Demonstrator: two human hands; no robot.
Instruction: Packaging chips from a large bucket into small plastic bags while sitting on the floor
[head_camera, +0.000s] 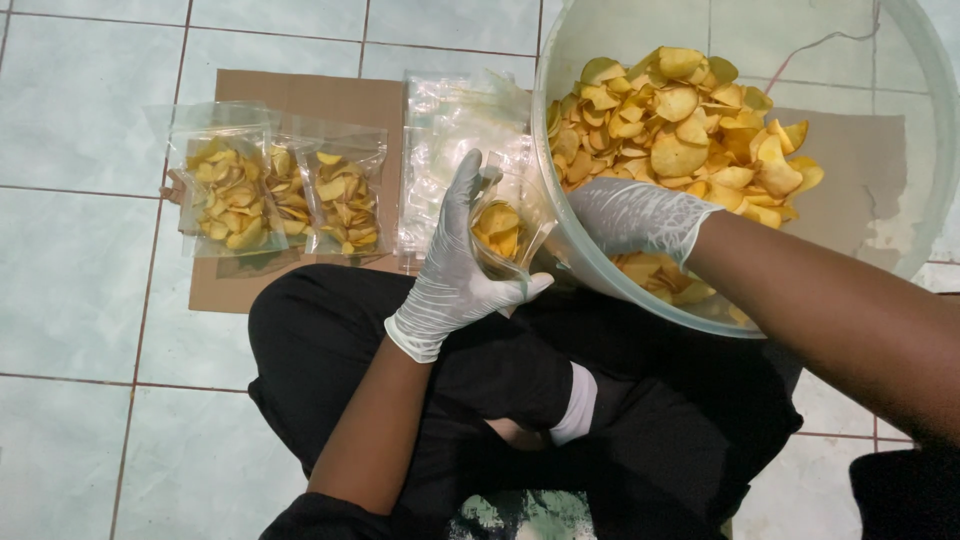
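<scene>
So, progress check: three small clear bags (275, 195) are already filled with yellow chips and laid side by side on a sheet of cardboard (300, 100) at the far left. A fourth bag (505, 235) is only partly filled so far and is being held up right at the rim of the big translucent tub (570, 240). Plenty is left, judging by the pile of chips (680, 125) heaped in that tub, and a stack of empty bags (450, 140) is kept on the floor between the cardboard and the tub.

Hands now. The left hand (455, 265), in a white glove, is raised from the lap with the fingers curled around the partly filled bag, so the bag is gripped and its mouth is kept open towards the tub. The right hand (635, 215), also gloved, is reached across the near rim into the tub, palm down, fingers bent over the chips next to the bag's mouth. Whether chips are actually pinched in it can't be told, as the fingertips are hidden.

The legs are crossed on the pale tiled floor (80, 280), with the tub tipped against the right knee.
</scene>
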